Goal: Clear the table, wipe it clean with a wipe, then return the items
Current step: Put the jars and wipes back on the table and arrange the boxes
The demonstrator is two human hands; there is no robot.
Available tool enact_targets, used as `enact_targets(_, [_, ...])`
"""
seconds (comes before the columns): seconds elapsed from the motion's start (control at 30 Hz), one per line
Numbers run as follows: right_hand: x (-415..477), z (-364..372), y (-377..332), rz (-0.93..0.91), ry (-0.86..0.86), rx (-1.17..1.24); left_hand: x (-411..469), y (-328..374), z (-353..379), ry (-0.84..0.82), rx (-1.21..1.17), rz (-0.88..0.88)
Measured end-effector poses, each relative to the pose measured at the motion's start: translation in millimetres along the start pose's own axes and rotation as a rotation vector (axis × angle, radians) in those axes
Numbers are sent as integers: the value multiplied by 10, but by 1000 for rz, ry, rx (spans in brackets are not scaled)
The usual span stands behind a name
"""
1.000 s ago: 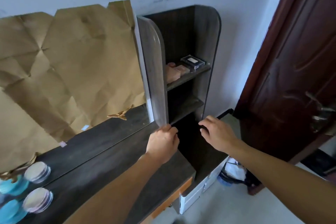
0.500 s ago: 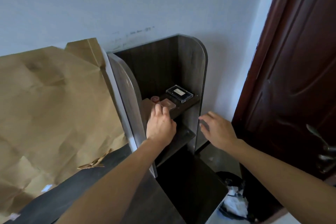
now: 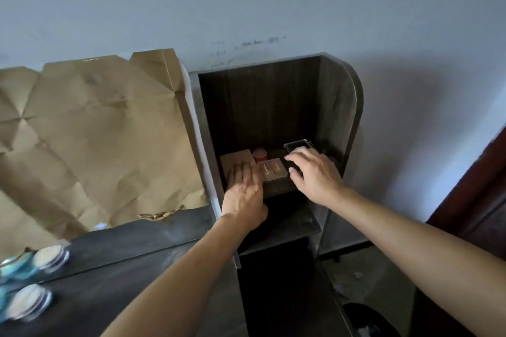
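On shelf (image 3: 278, 189): left hand (image 3: 243, 189) flat on box (image 3: 236, 160); right hand (image 3: 315, 175) over case (image 3: 297, 145), grip unclear; jar (image 3: 259, 154) at 12 o'clock may topple.

Shelf (image 3: 278, 189) opens frontward between 2 side panels (image 3: 345, 117); small cases (image 3: 273, 169) crowd it.

Head camera looks forward and down, close onto the shelf unit (image 3: 339, 107).

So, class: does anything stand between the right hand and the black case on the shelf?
Nothing visible does. The right hand has its fingers over the black case; the pink palette sits to its left, not between.
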State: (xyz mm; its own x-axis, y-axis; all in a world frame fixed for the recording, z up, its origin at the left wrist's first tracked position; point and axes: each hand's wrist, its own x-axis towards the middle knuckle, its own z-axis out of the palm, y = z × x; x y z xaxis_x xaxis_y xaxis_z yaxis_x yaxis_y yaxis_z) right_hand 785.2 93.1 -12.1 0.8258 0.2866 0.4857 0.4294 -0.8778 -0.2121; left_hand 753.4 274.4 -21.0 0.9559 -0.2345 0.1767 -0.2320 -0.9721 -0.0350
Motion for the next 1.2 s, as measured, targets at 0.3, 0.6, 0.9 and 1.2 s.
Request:
enact_targets(0.3, [224,121,108,-189,-298,55,-140,69,-92,71,-47,-76])
enact_targets(0.6, [143,14,255,-244,-287,116,-386,105,-20,286,-21,-54])
enact_targets(0.9, [-239,-79,227,-180,-91,72,-833,12,51,381,-47,137])
enact_targets(1.2, [-729,57,-610,-143,-56,202,-1785,-575,11,454,-205,136])
